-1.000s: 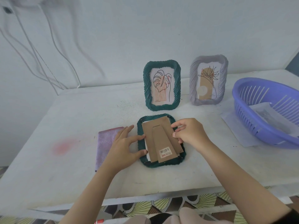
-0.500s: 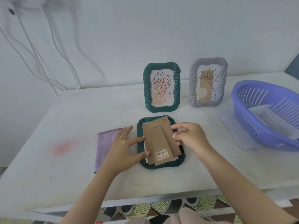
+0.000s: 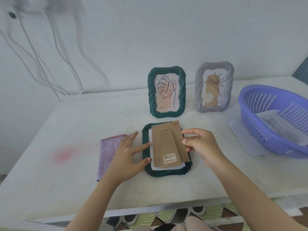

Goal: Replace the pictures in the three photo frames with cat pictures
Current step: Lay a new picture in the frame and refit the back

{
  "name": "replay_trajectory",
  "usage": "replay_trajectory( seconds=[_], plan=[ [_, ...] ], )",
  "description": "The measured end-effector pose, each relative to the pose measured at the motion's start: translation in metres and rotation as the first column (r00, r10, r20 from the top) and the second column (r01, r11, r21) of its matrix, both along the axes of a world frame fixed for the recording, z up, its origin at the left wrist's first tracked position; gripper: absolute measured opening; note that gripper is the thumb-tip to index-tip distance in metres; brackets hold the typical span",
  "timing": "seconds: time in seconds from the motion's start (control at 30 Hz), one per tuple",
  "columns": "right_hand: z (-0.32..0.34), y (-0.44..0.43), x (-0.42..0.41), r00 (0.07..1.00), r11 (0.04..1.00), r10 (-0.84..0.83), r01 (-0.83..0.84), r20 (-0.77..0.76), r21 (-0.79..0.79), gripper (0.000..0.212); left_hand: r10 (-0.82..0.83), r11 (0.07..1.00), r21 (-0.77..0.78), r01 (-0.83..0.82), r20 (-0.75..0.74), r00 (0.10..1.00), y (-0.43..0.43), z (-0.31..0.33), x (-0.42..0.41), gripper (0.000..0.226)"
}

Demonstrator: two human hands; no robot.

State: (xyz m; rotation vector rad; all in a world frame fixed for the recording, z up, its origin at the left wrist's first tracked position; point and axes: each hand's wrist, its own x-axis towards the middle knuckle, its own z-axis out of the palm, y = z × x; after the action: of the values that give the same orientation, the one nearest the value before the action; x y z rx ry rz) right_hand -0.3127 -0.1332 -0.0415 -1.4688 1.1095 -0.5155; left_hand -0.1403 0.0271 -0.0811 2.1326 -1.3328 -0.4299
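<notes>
A dark green frame (image 3: pixel 168 172) lies face down on the white table (image 3: pixel 166 189). Its brown cardboard back (image 3: pixel 166 144) with a barcode sticker sits loose and skewed on it, white paper showing underneath. My right hand (image 3: pixel 202 147) pinches the back's right edge. My left hand (image 3: pixel 128 157) rests with straight fingers on the frame's left side. Behind stand a green frame (image 3: pixel 166 92) with a leaf drawing and a grey frame (image 3: pixel 214 88) with a plant drawing.
A pink-purple cloth (image 3: pixel 108 154) lies left of my left hand. A purple slotted basket (image 3: pixel 273 120) holding papers sits at the right on a white sheet (image 3: pixel 241 135). Cables (image 3: pixel 50 67) hang on the wall at left.
The cardboard back has come out of the frame and shifted up and right in my right hand, baring white paper along its left and bottom. My left hand stays on the frame.
</notes>
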Motion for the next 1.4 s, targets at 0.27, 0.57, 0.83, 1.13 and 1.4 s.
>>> replay_trajectory(
  seconds=[0.27, 0.57, 0.83, 1.13, 1.4],
  plan=[
    [-0.004, 0.001, 0.003, 0.999, 1.0, 0.011, -0.011, -0.04, 0.002, 0.027, 0.008, 1.0, -0.011, -0.007, 0.054, 0.999, -0.002, -0.001, -0.001, 0.048],
    [-0.006, -0.002, 0.005, 0.996, 0.998, 0.043, -0.047, -0.078, -0.051, 0.027, 0.039, 0.999, 0.012, -0.04, 0.07, 0.997, -0.002, -0.003, -0.002, 0.06],
    [-0.009, -0.004, 0.008, 0.99, 0.984, 0.076, -0.094, -0.12, -0.152, 0.025, 0.046, 0.999, 0.007, -0.047, 0.086, 0.995, -0.005, -0.004, -0.003, 0.049],
    [-0.02, 0.0, 0.01, 0.938, 0.846, 0.088, -0.248, -0.335, -0.471, 0.03, 0.078, 0.996, 0.031, -0.08, 0.076, 0.994, -0.008, -0.003, -0.004, 0.065],
    [-0.025, -0.004, 0.013, 0.936, 0.831, 0.114, -0.273, -0.332, -0.485, 0.04, 0.125, 0.992, 0.015, -0.127, 0.102, 0.987, -0.021, -0.002, -0.005, 0.052]
  ],
)
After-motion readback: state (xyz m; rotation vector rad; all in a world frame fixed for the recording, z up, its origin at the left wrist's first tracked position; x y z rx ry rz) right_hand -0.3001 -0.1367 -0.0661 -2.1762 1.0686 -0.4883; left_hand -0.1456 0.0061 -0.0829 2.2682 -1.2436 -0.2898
